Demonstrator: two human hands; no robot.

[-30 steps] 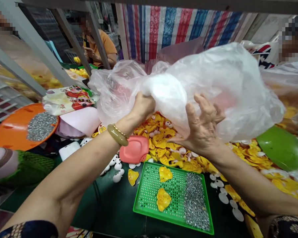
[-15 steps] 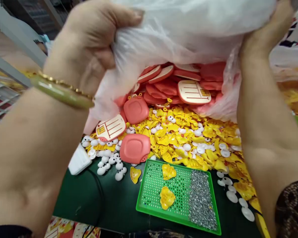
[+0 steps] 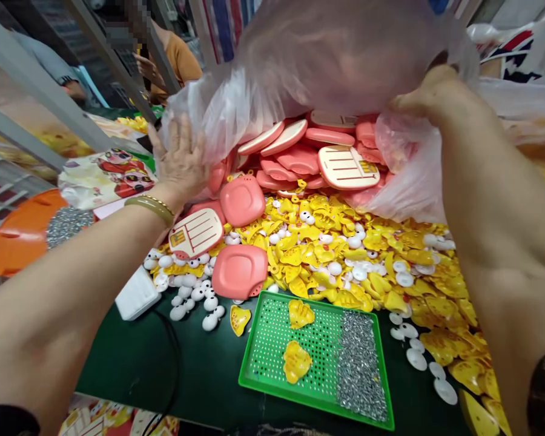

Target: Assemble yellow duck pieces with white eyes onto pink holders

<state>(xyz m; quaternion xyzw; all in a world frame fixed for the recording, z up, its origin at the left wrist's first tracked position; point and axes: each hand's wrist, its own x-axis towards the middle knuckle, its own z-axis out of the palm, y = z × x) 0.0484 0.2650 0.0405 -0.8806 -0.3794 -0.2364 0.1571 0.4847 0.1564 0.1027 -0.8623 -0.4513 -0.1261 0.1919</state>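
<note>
A large translucent plastic bag (image 3: pixel 318 60) lies open toward me at the back of the table, with coral-red and cream plastic pieces (image 3: pixel 300 158) heaped inside. My left hand (image 3: pixel 181 157), a bangle on its wrist, presses against the bag's left side with fingers outstretched. At the upper right, my right hand (image 3: pixel 429 91) grips the raised film of the bag; its fingers are partly hidden. Several coral-red pieces (image 3: pixel 240 270) have spilled out in front of the mouth, one cream side (image 3: pixel 197 233) facing up near my left wrist.
Yellow plastic parts (image 3: pixel 336 242) and white eye-shaped pieces (image 3: pixel 211 304) cover much of the table. In front stands a green perforated tray (image 3: pixel 249 363) with small metal screws (image 3: pixel 362 366) and two yellow parts. An orange container (image 3: pixel 22 233) is at left; a person in orange (image 3: pixel 184 60) is beyond the frame bars.
My left hand has let go of the upper film and moved down and away to the bag's left side, fingers now spread. The bag's mouth has spread wider and its film sits farther back.
</note>
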